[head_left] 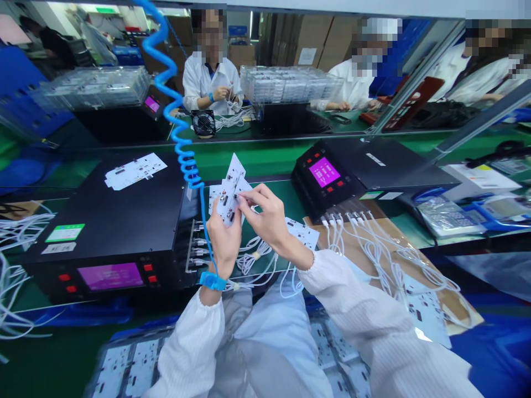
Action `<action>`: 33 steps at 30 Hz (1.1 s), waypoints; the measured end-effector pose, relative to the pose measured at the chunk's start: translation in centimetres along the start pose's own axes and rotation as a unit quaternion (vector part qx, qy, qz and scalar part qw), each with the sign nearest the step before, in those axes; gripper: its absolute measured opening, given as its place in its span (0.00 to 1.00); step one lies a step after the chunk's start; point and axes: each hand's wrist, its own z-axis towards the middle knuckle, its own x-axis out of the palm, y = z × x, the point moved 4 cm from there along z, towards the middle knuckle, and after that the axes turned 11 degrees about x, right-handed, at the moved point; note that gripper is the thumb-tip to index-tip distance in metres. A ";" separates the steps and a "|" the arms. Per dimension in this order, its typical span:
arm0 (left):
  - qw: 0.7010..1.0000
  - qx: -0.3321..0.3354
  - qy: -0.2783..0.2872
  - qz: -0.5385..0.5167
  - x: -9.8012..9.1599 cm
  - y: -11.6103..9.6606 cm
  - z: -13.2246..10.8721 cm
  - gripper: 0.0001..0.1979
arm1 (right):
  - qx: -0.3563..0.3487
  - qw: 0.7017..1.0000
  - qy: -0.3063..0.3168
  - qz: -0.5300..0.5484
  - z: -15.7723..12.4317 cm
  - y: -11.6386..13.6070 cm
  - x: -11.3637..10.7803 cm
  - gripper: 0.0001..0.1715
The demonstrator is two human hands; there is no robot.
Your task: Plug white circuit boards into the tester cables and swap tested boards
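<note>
Pinching a white circuit board (230, 194) at center frame.
The left hand (224, 240) and right hand (265, 213) are clamped on it together above the green tabletop (265, 160). The coiled blue wrist-strap cord (179, 132) could snag it; a slip could drop it onto the white cables (253, 260).

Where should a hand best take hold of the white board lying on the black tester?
Probably at its near edge, coming from above on the person's side: the board is thin and lies flat on the tester, so tip that edge up, then pinch it.
</note>
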 end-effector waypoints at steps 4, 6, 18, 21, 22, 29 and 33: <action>1.000 0.005 0.005 0.013 0.1 0.0 0.0 0.18 | -0.018 1.000 -0.004 -0.005 -0.2 0.1 -0.1 0.07; 1.000 0.004 0.003 0.014 0.1 0.0 0.0 0.18 | -0.027 1.000 -0.004 0.002 -0.2 0.1 -0.1 0.07; 1.000 0.005 -0.004 0.020 -0.3 0.5 0.5 0.18 | 0.000 1.000 0.012 0.002 0.1 -0.3 0.8 0.07; 1.000 0.013 0.001 0.025 -0.4 0.3 0.6 0.19 | -0.008 1.000 0.005 0.007 0.1 -0.1 0.7 0.06; 0.999 0.018 0.005 0.028 -0.4 0.1 0.6 0.19 | -0.007 1.000 0.005 0.007 0.0 0.0 0.7 0.06; 0.998 0.027 0.034 0.036 -0.4 -0.3 0.7 0.18 | 0.028 0.999 0.002 0.026 0.0 -0.5 0.8 0.06; 1.000 0.011 0.008 -0.022 0.1 0.4 0.7 0.21 | 0.022 0.999 0.021 0.028 0.5 -0.8 0.9 0.06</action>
